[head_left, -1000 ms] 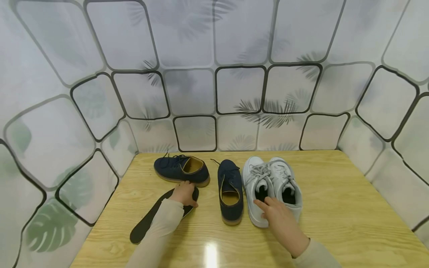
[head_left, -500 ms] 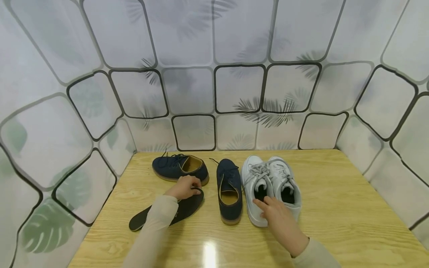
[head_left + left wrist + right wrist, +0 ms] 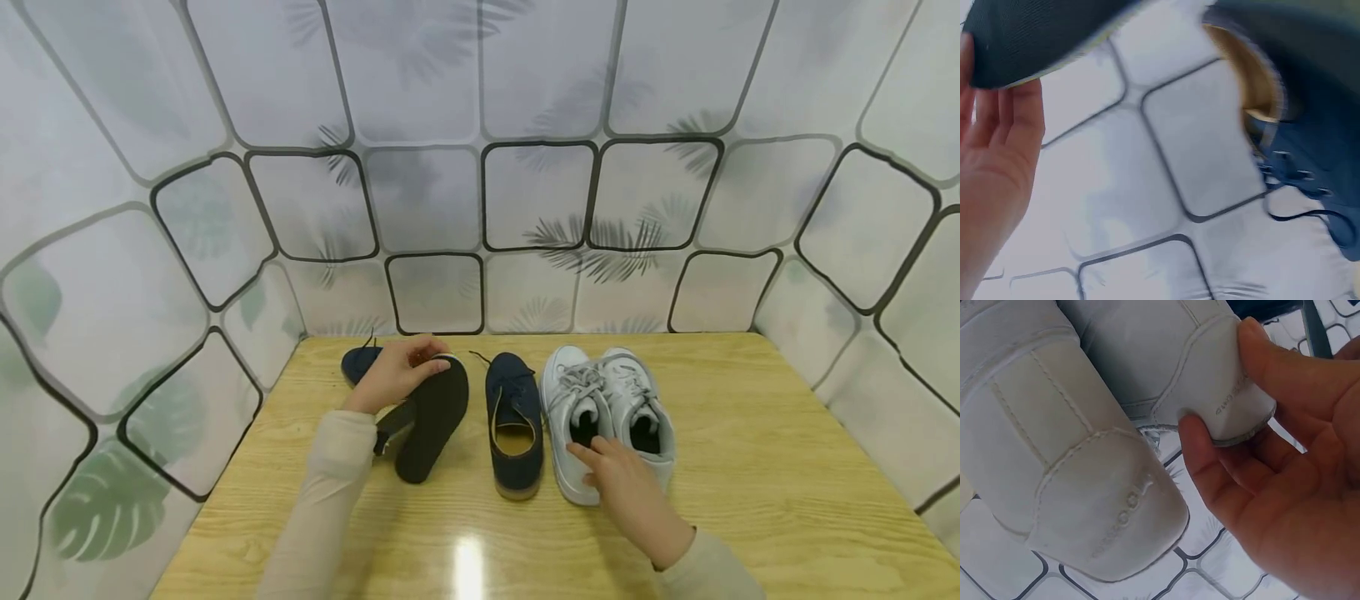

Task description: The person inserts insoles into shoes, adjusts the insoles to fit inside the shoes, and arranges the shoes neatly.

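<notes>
My left hand [image 3: 397, 372] grips one end of a black sandal [image 3: 441, 408], raised so its dark sole hangs downward, with a strap sticking out on the left side. In the left wrist view the fingers [image 3: 1022, 115] curl at the end of the ribbed sole [image 3: 1047, 31]. Behind this hand lies a navy lace-up shoe [image 3: 360, 362], mostly hidden. My right hand [image 3: 633, 500] pinches the heel of a white sneaker [image 3: 1229, 387] between thumb and fingers. A second white sneaker [image 3: 1104, 487] stands right beside it.
Another navy shoe [image 3: 517, 477] stands between the sandal and the white sneakers, toe toward the back. Everything is on a wooden table [image 3: 750, 467]. A patterned curtain [image 3: 540, 200] encloses the back and both sides.
My left hand has taken hold of the sandal, lifted it off the table and swung it from lying diagonal to hanging steeply, moving it in front of the rear navy shoe. The right hand stays put.
</notes>
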The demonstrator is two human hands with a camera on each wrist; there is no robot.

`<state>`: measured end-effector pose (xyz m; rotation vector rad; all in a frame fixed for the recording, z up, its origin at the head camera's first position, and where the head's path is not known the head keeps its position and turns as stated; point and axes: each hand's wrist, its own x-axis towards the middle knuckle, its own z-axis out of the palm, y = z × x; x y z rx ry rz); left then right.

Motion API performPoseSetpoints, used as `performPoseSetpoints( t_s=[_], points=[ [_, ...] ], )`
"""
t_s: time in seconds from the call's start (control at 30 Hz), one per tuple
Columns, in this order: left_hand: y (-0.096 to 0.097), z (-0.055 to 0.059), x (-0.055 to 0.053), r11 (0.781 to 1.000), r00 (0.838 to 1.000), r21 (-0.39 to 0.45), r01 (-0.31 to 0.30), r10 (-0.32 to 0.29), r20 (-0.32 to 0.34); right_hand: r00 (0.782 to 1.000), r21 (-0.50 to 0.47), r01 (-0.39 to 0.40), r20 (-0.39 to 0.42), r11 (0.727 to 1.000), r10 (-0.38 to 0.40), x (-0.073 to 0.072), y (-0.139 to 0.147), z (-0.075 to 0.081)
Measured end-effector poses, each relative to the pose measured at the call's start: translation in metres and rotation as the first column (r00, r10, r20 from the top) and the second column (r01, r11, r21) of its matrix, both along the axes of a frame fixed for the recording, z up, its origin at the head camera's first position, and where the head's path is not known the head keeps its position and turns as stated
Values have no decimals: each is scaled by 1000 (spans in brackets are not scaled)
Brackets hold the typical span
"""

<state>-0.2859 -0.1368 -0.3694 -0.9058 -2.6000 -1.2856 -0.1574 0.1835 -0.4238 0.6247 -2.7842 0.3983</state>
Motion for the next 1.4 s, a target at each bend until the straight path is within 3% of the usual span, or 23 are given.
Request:
performPoseSetpoints(
  t_s=[0.1,0.2,0.27,0.37,0.47,0.6,0.67,0.73,0.8,0.9,0.93,0.97,1.03,1.1,1.17,1.2,1.27,1.4],
  points=[
    [2,12,6,994,998,92,-62,61,12,996,-10,-10,84,1000,11,-1,2,5],
    [5,20,12,973,990,183,-144,140,37,988,-45,-35,146,998,41,-2,5,15],
    [8,22,16,947,982,261,-189,175,76,986,-113,-46,154,992,64,-3,7,21],
    [16,22,23,890,971,400,-217,156,181,985,-267,-64,139,962,104,-4,4,29],
    [27,17,29,809,955,541,-230,83,283,960,-473,-74,206,878,191,-5,-5,32],
    [43,11,32,725,938,633,-272,53,342,895,-696,19,332,717,299,-7,-18,32],
    [48,10,32,721,934,632,-283,57,353,874,-747,90,377,659,307,-8,-21,32],
    [50,8,32,755,938,596,-273,70,341,874,-764,153,401,626,275,-10,-22,33],
    [48,8,31,830,955,509,-227,86,284,899,-748,172,385,641,209,-10,-19,34],
    [44,10,33,960,989,260,-106,76,124,951,-680,128,290,722,105,-11,-10,39],
    [43,12,34,987,998,150,-55,48,51,967,-644,103,244,758,76,-12,-6,41],
    [43,13,36,999,1000,34,-6,7,-13,978,-604,79,201,793,56,-12,-2,44],
    [45,15,39,979,989,-188,73,-96,-116,991,-542,34,128,840,43,-14,5,49],
    [51,16,43,925,969,-364,107,-180,-171,995,-496,0,88,869,50,-16,11,54],
    [57,14,46,874,954,-474,109,-225,-196,996,-466,-31,64,884,68,-19,15,58],
    [60,13,47,854,951,-511,101,-234,-203,995,-459,-42,61,887,79,-20,17,59],
    [65,8,48,836,949,-542,88,-235,-208,993,-448,-57,67,892,97,-23,19,60],
    [71,1,47,835,944,-548,42,-213,-253,993,-387,-69,61,919,100,-27,19,59]
  ],
)
